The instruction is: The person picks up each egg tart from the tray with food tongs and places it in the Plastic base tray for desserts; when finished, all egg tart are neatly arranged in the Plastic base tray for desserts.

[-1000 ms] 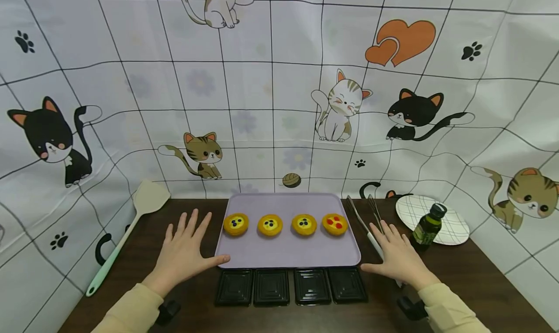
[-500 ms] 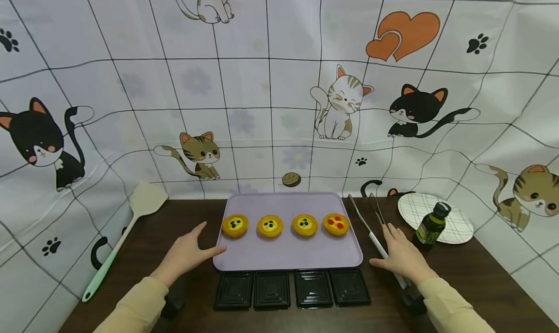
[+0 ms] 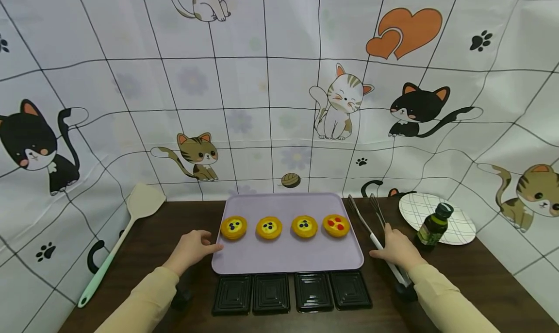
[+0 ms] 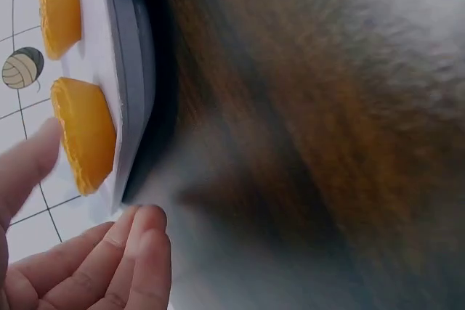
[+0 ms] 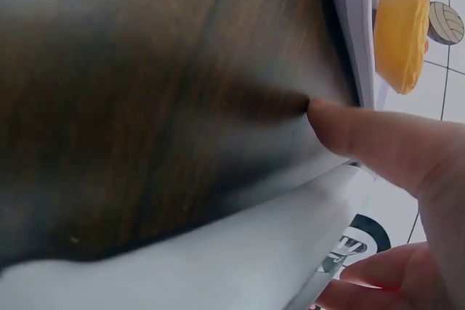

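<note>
A lilac tray (image 3: 288,258) lies mid-table with a row of small yellow tarts: three with dark berries (image 3: 269,227) and one with red pieces (image 3: 336,224). My left hand (image 3: 204,244) lies at the tray's left edge with its fingers (image 4: 138,252) loosely curled. Their tips are by the tray rim (image 4: 131,107) and the thumb hovers off it, holding nothing. My right hand (image 3: 389,245) curls round the white handle of the metal tongs (image 3: 366,220) right of the tray. Its thumb (image 5: 378,136) presses beside the handle (image 5: 218,252).
Several black lidded containers (image 3: 291,292) line the table's front edge below the tray. A spatula (image 3: 140,203) with a green handle leans at the left. A checked plate (image 3: 454,226) and a dark green bottle (image 3: 432,226) stand at the right. A cat-print cloth backs the table.
Both hands lay flat on the table. The left has turned and curled at the tray's edge, and the right has closed over the tongs' handle.
</note>
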{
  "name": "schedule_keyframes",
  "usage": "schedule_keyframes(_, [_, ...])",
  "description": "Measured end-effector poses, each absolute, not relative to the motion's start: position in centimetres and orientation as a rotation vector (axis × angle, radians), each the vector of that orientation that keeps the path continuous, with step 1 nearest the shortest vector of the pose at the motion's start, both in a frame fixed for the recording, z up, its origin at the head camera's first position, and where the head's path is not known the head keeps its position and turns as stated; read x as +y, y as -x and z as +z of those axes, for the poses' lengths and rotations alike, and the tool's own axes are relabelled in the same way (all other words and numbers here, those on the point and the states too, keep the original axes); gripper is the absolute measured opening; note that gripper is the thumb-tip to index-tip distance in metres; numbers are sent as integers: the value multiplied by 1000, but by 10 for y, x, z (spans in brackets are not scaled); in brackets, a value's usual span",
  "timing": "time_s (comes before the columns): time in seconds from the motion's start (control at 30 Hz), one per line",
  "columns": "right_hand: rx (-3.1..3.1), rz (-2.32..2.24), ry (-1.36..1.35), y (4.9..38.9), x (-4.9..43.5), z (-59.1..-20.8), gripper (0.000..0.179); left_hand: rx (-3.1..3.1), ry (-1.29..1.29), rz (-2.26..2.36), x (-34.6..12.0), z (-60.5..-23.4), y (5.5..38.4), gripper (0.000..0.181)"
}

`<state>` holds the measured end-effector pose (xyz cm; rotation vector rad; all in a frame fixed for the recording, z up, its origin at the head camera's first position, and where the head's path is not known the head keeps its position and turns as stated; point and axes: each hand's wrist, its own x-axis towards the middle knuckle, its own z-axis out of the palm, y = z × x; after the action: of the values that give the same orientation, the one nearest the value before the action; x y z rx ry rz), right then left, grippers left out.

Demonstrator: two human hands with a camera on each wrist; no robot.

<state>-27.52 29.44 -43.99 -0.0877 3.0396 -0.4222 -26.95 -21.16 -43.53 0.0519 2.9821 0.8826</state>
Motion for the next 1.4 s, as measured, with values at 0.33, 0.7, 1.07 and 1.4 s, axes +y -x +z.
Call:
schedule_keyframes(0.33, [3003,-430,53,287,296,-435,100,2835,89,1092,-208,-437,280,27])
schedule_keyframes(0.7, [2992,-404,-3,295,292,-435,95,2709,246,1228,-208,-447,286,23])
schedule_keyframes(1.07, [3027,-404,-29,298,290,-439,99,2574,364,1393,-209,-448,286,23])
schedule_keyframes(1.4, [3031,-527,-48,297,294,-437,44,2606,355,1382,-208,-449,287,22])
